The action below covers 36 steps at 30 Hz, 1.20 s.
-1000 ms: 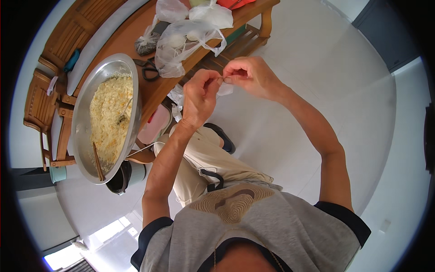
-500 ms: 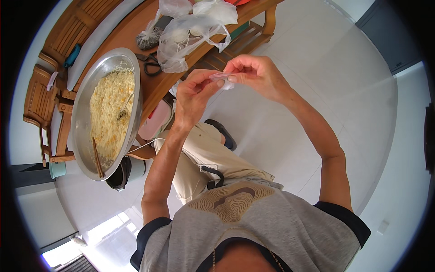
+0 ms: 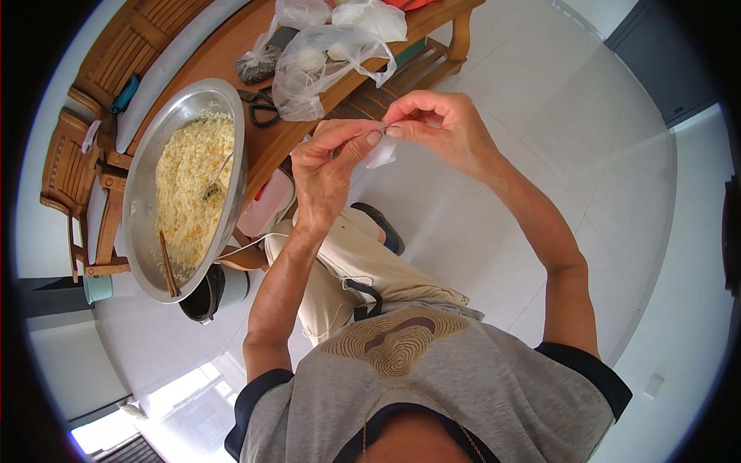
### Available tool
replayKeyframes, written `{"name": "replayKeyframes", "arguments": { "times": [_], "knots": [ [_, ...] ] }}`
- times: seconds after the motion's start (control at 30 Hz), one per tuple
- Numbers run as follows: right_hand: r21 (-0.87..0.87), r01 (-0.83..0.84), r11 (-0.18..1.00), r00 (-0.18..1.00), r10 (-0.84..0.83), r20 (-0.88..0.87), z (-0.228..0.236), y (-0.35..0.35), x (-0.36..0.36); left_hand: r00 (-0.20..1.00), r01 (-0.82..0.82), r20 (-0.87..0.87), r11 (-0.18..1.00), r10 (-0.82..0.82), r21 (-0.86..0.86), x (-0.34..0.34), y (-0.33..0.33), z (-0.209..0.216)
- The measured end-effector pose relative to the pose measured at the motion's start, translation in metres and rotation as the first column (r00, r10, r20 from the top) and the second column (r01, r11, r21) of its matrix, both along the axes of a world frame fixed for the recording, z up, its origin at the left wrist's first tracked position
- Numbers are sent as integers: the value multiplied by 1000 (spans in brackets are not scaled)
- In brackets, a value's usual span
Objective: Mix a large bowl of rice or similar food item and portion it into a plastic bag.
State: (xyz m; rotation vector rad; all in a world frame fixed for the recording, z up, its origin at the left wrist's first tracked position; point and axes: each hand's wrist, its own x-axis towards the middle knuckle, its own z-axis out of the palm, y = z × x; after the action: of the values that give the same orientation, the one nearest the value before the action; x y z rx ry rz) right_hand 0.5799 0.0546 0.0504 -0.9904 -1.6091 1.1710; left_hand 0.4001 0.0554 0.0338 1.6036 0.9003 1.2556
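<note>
Between my two hands, beyond the table's edge, is a small thin clear plastic bag (image 3: 381,155). My left hand (image 3: 324,166) pinches its top edge between thumb and forefinger. The fingertips of my right hand (image 3: 448,135) pinch the same edge close beside them, with the loose part hanging below. To the left, a large metal basin (image 3: 137,224) holds a yellowish-white rice-like mix (image 3: 193,185) with orange bits. A metal spoon (image 3: 220,177) is stuck in the mix, and wooden chopsticks (image 3: 167,265) lean on the basin's near side.
On the wooden table (image 3: 270,150) lie black-handled scissors (image 3: 264,109), a tied bag of dark grains (image 3: 255,68) and a clear plastic bag (image 3: 297,89) with white round things inside. A wooden bench (image 3: 131,46) runs along the far left. A dark bin (image 3: 204,297) stands below the basin.
The small bag's edge has narrowed between my fingertips, and its loose part hangs lower. My hands remain in nearly the same place. The basin and table appear shifted slightly in view.
</note>
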Motion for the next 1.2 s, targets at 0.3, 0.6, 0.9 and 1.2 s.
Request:
{"name": "replayKeyframes", "arguments": {
  "times": [0.3, 0.6, 0.9, 1.2],
  "knots": [
    [14, 38, 999, 999, -38, 24, 9, -8, -5, 995, -2, 101, 1000, 3, -16, -1, -4, 3],
    [148, 54, 988, 986, -76, 146, 11, -12, -12, 993, -30, 113, 997, 38, -72, -2, -12, 3],
    [-93, 23, 995, 995, -32, -97, -41, -21, -40, 938, -327, -137, 944, 318, -44, -42, -45, -22],
    [-162, 7, 987, 994, 11, 112, -120, -61, -99, 966, -255, -118, 781, 229, -571, -69, -70, -78]
  ]
}}
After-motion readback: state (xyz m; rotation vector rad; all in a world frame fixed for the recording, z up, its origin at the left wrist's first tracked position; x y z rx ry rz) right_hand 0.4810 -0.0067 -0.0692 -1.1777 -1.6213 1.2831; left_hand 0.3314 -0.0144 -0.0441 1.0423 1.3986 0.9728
